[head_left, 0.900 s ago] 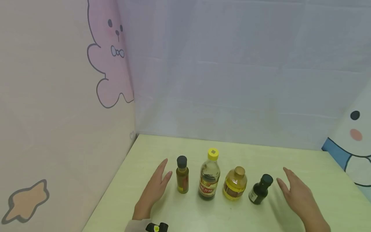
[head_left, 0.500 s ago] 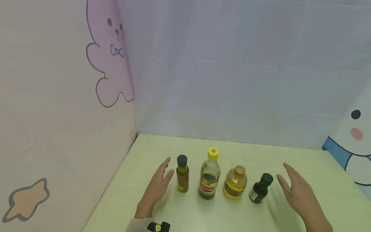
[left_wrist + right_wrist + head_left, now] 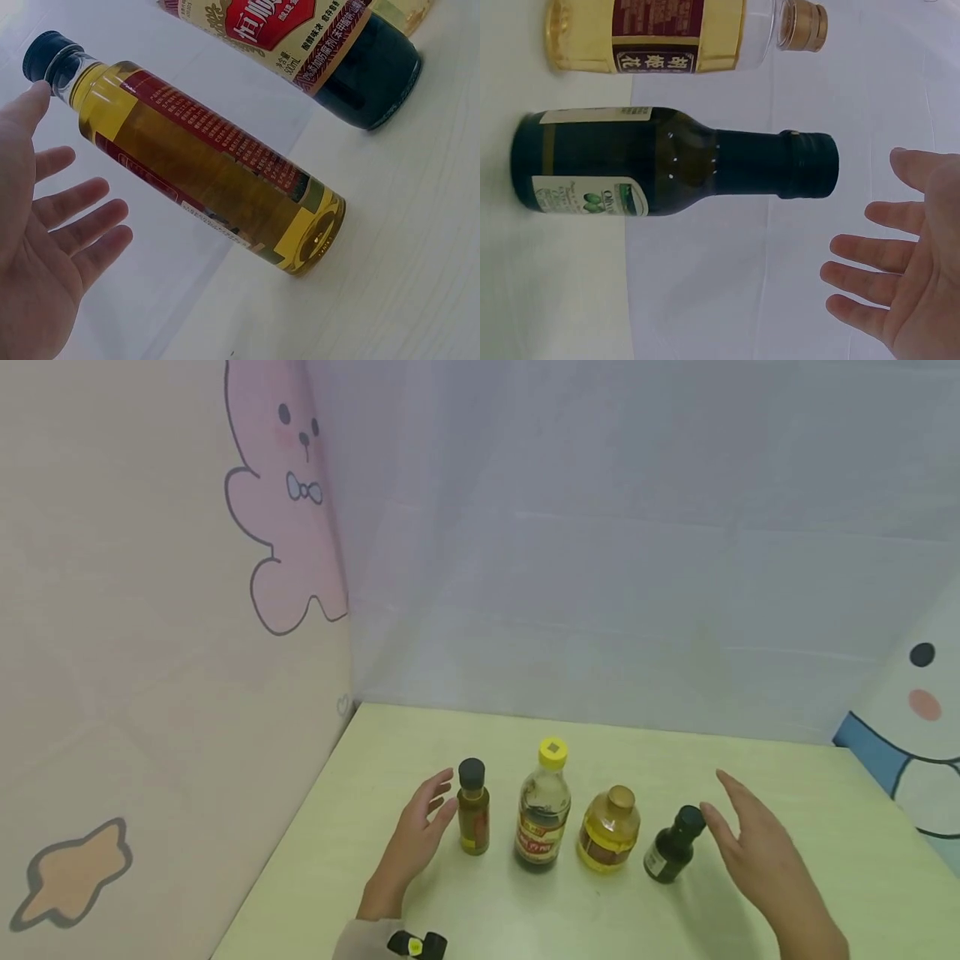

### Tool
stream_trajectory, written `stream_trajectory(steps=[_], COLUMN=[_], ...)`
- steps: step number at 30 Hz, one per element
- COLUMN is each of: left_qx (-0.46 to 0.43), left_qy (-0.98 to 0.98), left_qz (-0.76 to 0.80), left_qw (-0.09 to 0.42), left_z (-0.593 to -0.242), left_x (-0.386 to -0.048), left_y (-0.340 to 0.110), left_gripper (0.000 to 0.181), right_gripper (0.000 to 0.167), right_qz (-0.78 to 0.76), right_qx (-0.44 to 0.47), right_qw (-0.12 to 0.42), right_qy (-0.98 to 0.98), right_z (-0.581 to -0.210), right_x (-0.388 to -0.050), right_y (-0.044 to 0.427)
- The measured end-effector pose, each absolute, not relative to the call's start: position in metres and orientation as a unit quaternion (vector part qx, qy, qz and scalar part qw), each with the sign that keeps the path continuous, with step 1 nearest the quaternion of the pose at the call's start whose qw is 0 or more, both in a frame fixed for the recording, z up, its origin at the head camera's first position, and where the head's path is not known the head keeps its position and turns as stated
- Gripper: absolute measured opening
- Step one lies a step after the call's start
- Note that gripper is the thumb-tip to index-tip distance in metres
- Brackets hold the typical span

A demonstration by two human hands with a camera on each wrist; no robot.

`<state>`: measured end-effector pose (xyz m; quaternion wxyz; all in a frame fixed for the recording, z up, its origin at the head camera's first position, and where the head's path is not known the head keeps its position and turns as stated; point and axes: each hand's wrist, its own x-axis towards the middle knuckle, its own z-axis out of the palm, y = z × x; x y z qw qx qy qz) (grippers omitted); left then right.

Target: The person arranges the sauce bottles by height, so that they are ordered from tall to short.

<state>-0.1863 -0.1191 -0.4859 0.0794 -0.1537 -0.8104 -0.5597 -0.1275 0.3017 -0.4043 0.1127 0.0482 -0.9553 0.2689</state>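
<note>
The empty, relaxed left hand [image 3: 419, 829] is just beside the black-capped oil bottle [image 3: 473, 820], then come the Hengshun bottle [image 3: 540, 828], gold-capped oil bottle [image 3: 609, 837] and olive-oil bottle [image 3: 670, 855] near the empty, spread right hand [image 3: 761, 847], low, light grips probably best preventing tipping.

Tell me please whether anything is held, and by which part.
Nothing is held: the left hand is open beside the leftmost bottle, the right hand near the rightmost bottle.
</note>
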Motion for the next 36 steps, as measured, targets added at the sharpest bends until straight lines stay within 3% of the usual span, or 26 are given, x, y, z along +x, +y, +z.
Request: stream_trajectory(steps=[36], left_qx=[-0.152], left_qy=[-0.766], left_qz=[-0.619], left_qw=[0.083], left_z=[-0.491], left_x=[-0.189], left_y=[-0.099], left_gripper=[0.049], right_gripper=[0.064], right_qz=[0.302], right_qx=[0.05], right_qw=[0.092], right_qy=[-0.947], right_z=[-0.383], right_x=[-0.121], right_y=[0.25])
